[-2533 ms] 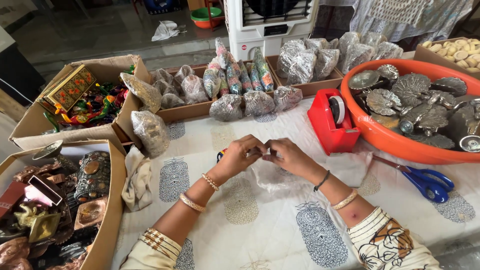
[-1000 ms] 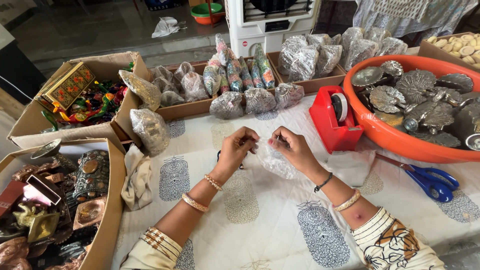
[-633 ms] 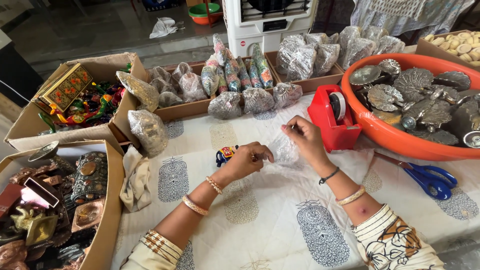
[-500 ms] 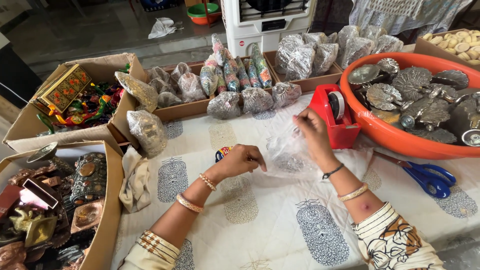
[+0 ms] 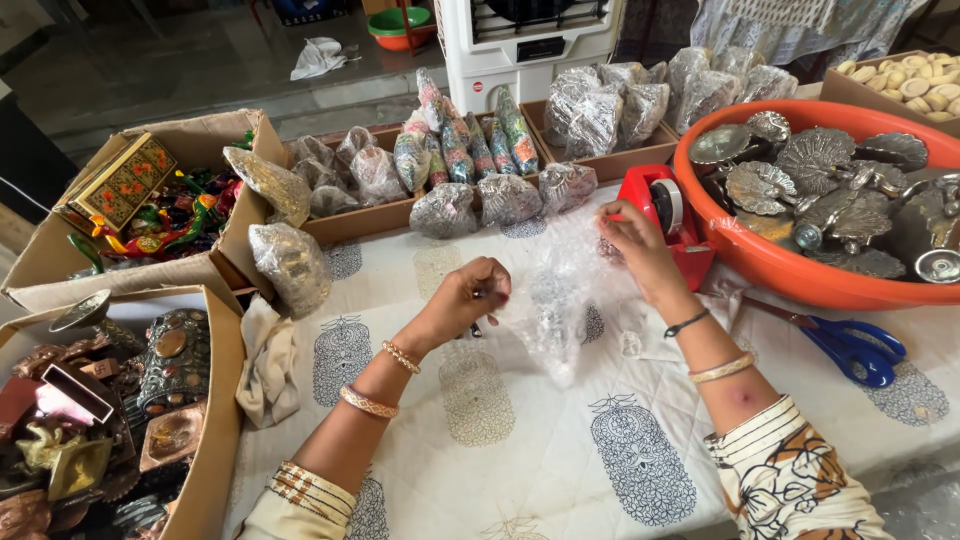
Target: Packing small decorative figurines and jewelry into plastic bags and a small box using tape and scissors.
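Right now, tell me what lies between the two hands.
In the head view, a crumpled sheet of clear bubble wrap lies on the printed cloth between the left hand and the right hand.

Blue-handled scissors point(image 5: 850, 345) lie on the printed white tablecloth point(image 5: 560, 440), just beside an orange tub point(image 5: 760, 270) filled with silver metal ornaments point(image 5: 800, 180). Shallow cardboard trays point(image 5: 370, 215) along the far edge hold plastic-wrapped bundles point(image 5: 445, 210). Open cardboard boxes point(image 5: 215, 400) at one side carry brass and painted trinkets, with a crumpled cloth point(image 5: 270, 360) beside them.
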